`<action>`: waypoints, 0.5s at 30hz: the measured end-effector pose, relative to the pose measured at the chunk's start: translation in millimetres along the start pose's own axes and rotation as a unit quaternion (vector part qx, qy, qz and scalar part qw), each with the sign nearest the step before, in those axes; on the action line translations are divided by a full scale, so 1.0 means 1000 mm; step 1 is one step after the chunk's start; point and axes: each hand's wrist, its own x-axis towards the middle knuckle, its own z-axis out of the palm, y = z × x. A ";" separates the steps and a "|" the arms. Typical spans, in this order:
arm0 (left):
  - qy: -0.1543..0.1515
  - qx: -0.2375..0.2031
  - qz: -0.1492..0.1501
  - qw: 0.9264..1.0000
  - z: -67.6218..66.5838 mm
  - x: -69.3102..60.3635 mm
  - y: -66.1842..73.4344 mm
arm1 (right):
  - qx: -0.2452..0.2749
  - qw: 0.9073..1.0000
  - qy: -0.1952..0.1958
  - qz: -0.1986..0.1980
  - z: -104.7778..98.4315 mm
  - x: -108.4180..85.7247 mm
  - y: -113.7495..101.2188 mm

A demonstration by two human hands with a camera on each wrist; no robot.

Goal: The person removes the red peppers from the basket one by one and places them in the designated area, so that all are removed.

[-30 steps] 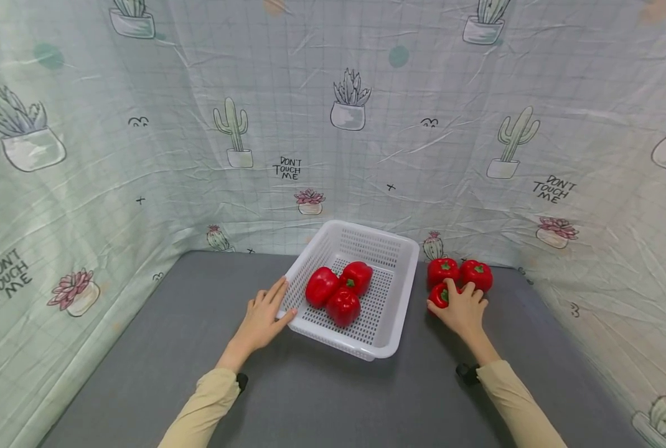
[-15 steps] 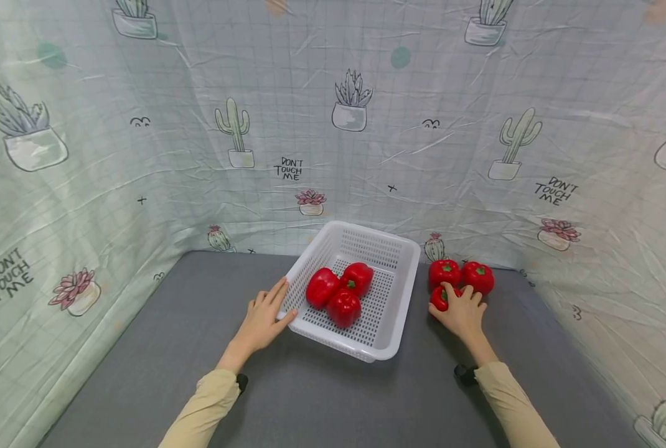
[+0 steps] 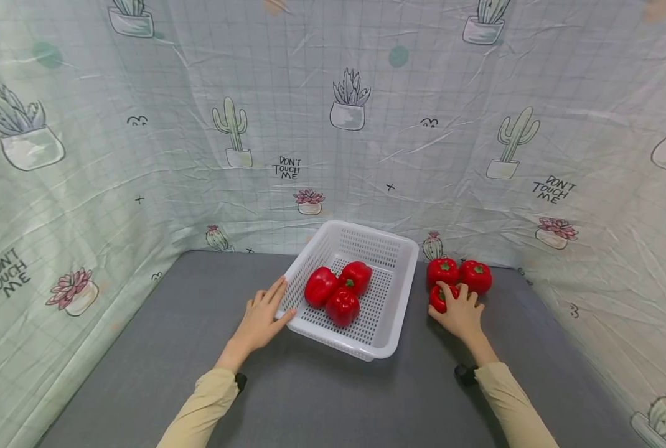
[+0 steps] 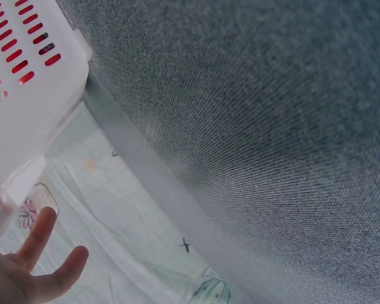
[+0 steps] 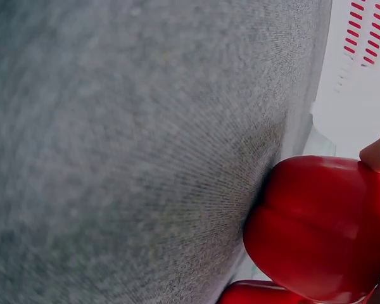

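Your right hand (image 3: 460, 315) grips a round red pepper (image 3: 437, 302) near the desk's (image 3: 333, 401) far right corner, right of the white plastic basket (image 3: 366, 246) your loose left hand (image 3: 257, 320) touches.

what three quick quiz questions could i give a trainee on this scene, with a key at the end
1. Count: how many red bell peppers lie inside the white basket?

2. True or false: the left hand is holding a pepper.

3. Multiple choice: in the head view, where is the gripped pepper under the right hand?
a) inside the white basket
b) outside the white basket, to its right
c) outside the white basket, to its left

Key:
1. Three.
2. False; it touches the white basket at its near left corner.
3. b
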 end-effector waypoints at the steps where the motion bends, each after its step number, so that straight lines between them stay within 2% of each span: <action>1: 0.000 0.001 0.000 1.000 0.000 0.000 0.000 | 0.002 1.000 -0.001 -0.001 0.000 0.000 0.000; 15: 0.011 0.002 0.004 1.000 0.001 0.000 -0.001 | 0.018 1.000 0.000 -0.010 -0.005 -0.001 0.002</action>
